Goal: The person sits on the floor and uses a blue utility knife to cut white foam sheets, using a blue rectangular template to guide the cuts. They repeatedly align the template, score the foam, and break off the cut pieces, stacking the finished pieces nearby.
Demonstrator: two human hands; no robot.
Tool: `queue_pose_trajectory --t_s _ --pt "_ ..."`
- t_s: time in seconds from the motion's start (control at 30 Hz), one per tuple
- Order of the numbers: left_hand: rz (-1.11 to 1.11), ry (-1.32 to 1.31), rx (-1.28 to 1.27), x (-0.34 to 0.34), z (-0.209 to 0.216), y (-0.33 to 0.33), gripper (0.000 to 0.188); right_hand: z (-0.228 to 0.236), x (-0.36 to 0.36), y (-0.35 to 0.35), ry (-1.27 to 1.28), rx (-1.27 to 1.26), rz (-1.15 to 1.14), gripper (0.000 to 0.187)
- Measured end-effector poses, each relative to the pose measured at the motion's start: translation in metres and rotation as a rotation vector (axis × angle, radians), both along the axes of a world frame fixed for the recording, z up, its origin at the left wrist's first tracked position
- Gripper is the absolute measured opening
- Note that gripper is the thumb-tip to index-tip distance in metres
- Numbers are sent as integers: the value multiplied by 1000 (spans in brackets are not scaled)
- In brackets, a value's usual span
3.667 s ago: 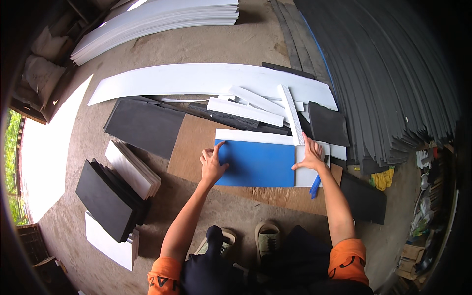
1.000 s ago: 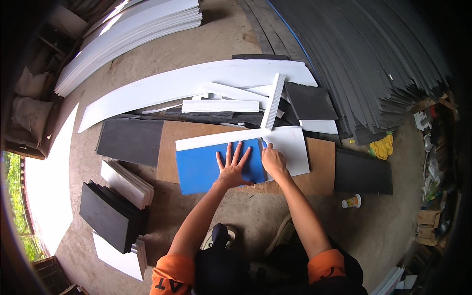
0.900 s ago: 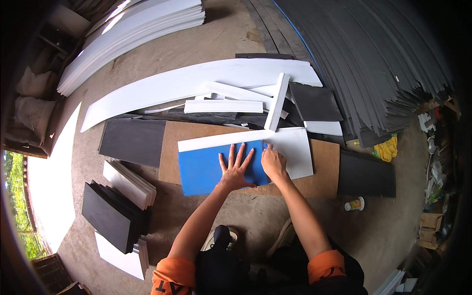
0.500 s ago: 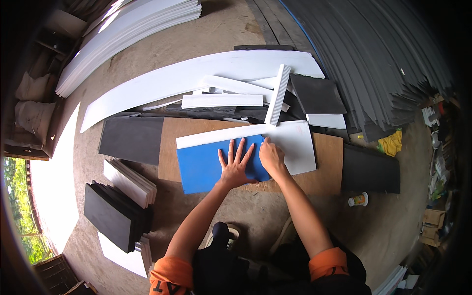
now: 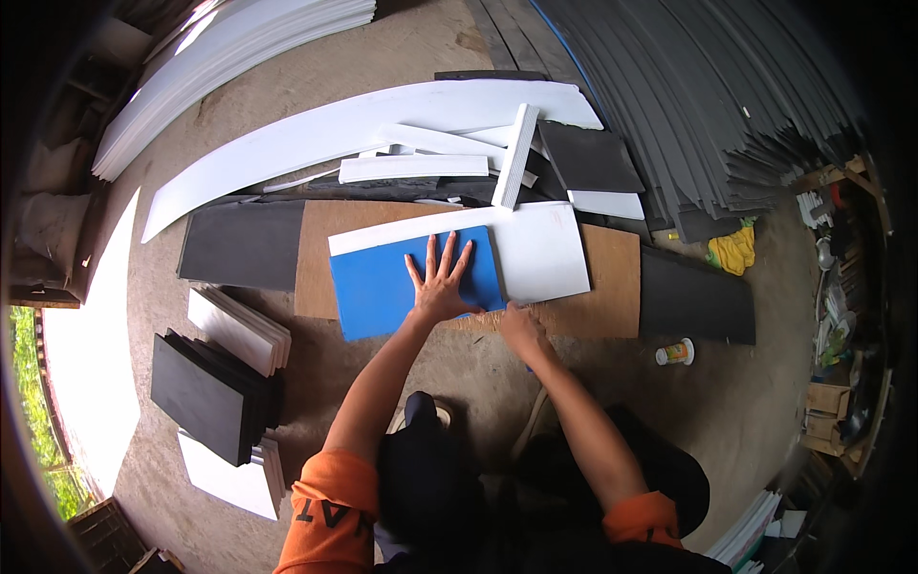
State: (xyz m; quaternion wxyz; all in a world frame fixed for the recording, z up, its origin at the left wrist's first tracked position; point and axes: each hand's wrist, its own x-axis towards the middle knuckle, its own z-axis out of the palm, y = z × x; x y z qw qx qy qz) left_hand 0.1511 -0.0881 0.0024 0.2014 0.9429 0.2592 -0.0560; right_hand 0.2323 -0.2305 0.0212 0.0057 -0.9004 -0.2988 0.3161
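A blue rectangular panel (image 5: 382, 282) lies on a white foam sheet (image 5: 545, 253), which rests on a brown wooden board (image 5: 612, 277). My left hand (image 5: 442, 287) presses flat on the blue panel, its fingers spread. Just off the panel's lower right corner, at the board's near edge, my right hand (image 5: 526, 333) is closed. A small bit of blue shows under that hand; the rest of what it grips is hidden.
White strips (image 5: 411, 169) and a black sheet (image 5: 591, 158) lie beyond the board. Stacked black pieces (image 5: 201, 397) and white pieces (image 5: 234, 330) stand at left. A cup (image 5: 675, 352) and yellow cloth (image 5: 732, 251) are at right. Dark sheets (image 5: 669, 96) fill the far right.
My right hand has drawn nearer along the blue panel's right edge, past its lower corner. My left hand stays spread on the panel. The whole view has shifted slightly.
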Motion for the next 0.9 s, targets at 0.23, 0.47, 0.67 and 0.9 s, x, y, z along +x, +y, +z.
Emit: queue_pose_trajectory --t_s 0.23,0.47,0.67,0.9 --pt "-23 40 -16 6 4 -3 124 -25 -37 -46 -137 90 14 24" --pt "-33 97 -14 5 3 1 128 10 -9 -35 -228 317 33 22" --pt "-19 72 -19 7 3 0 125 11 51 65 -406 417 31 21" --pt "-15 84 -44 6 7 1 123 -26 68 108 -384 433 72 22"
